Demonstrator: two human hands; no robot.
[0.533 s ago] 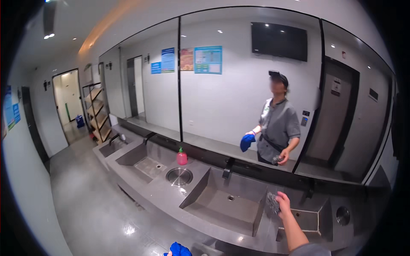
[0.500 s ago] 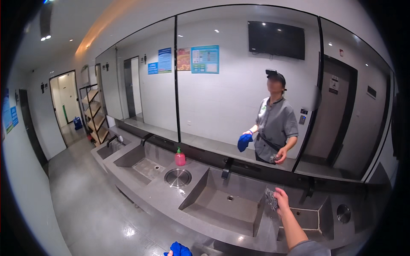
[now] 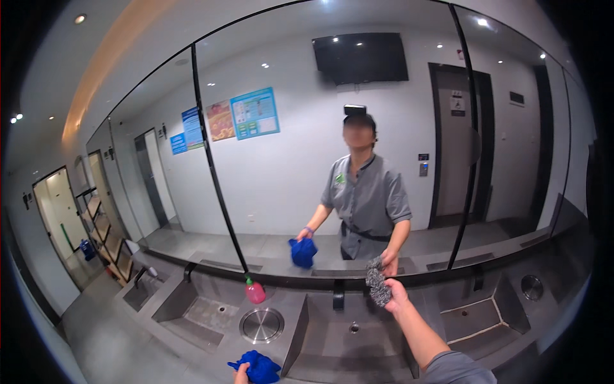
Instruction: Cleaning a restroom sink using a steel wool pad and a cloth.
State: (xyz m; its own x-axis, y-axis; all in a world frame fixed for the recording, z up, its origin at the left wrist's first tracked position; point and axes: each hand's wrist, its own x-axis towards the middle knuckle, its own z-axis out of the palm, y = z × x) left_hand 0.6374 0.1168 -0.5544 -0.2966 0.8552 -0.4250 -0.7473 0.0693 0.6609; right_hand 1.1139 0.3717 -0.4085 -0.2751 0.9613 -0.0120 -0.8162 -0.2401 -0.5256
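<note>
My right hand (image 3: 398,297) is closed round a grey steel wool scrubber (image 3: 380,293), its arm stretched out over the middle sink (image 3: 320,336). The scrubber is close to the mirror's (image 3: 268,198) lower edge, where its reflection almost meets it; whether it touches the glass I cannot tell. Low in the view, my left hand (image 3: 241,373) grips a bunched blue cloth (image 3: 261,367) near the counter's front. A black faucet (image 3: 338,296) stands just left of the scrubber. In the mirror my reflection shows both hands holding these things.
A pink soap bottle (image 3: 255,292) with a green pump stands at the back of the grey counter, behind a round steel lid (image 3: 261,325). More sinks lie to the left and to the right (image 3: 473,317). A shelf rack (image 3: 109,240) stands at the far left.
My right hand has carried the scrubber forward and left, toward the mirror's lower edge. The left hand with the blue cloth shows further up in view. The whole view has shifted.
</note>
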